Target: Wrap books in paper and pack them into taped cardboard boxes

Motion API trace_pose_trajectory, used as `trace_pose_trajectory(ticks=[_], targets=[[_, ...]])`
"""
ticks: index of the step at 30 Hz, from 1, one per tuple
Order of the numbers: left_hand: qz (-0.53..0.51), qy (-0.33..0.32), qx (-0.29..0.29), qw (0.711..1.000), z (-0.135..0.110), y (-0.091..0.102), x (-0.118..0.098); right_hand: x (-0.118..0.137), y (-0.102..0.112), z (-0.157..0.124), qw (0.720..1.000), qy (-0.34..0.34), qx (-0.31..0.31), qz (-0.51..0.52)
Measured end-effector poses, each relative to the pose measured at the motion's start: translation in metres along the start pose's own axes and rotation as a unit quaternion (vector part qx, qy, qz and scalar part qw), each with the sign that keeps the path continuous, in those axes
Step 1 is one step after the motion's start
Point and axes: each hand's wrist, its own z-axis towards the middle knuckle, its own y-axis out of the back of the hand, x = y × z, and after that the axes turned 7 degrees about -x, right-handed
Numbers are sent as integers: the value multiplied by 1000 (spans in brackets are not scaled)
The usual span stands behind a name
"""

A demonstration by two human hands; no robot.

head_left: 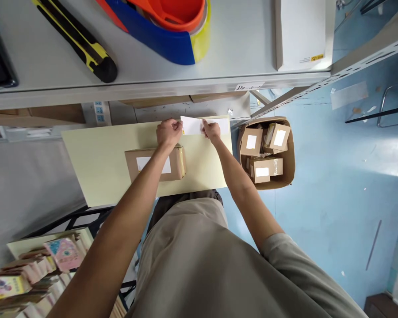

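My left hand (169, 132) pinches the left edge of a white paper label (192, 125) that has a small yellow mark at its lower left corner. At the label's right edge, my right hand (212, 130) closes its fingers on it. More white paper (223, 125) lies just beyond the right hand, along the far edge of the pale yellow table (99, 163). Nearer my body, a brown cardboard box (174, 170) with a white label on top rests on the table, partly covered by my left forearm.
Above the table, a grey shelf (146, 70) carries a box cutter (78, 39), a tape dispenser (159, 35) and a white stack (301, 35). Right of the table, an open carton (290, 159) holds several labelled boxes. Books (36, 274) fill the lower left.
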Motion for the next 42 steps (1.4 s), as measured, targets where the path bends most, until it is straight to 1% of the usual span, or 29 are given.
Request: trace_pose_trajectory(ticks=[3, 7, 16, 19, 25, 31, 32, 34, 36, 38, 40, 42], targets=[[40, 19, -12, 999, -2, 4, -6, -1, -4, 3, 999, -42, -6, 9], [47, 12, -15, 999, -1, 6, -9, -2, -3, 6, 997, -67, 13, 34], [52, 15, -16, 998, 8, 8, -1, -5, -6, 18, 991, -106, 27, 76], [38, 19, -16, 999, 11, 7, 0, -6, -6, 19, 991, -108, 29, 78], [16, 16, -24, 999, 21, -6, -3, -9, -5, 20, 991, -102, 33, 81], [15, 24, -28, 999, 17, -15, 5, -8, -5, 21, 991, -101, 36, 76], [9, 26, -32, 999, 16, -16, 7, -7, -4, 21, 992, -99, 36, 72], [-5, 37, -58, 998, 16, -17, 12, -6, -3, 20, 993, -92, 39, 68], [-19, 54, -95, 994, 19, -12, 17, -5, -2, 19, 992, -88, 44, 73], [-36, 62, -115, 991, 21, -1, 23, -5, -2, 19, 992, -86, 44, 82], [-59, 52, -118, 990, 15, 17, 28, -5, -1, 19, 992, -87, 40, 82], [-92, 37, -123, 988, -4, 40, 32, -4, -1, 18, 992, -88, 38, 80]])
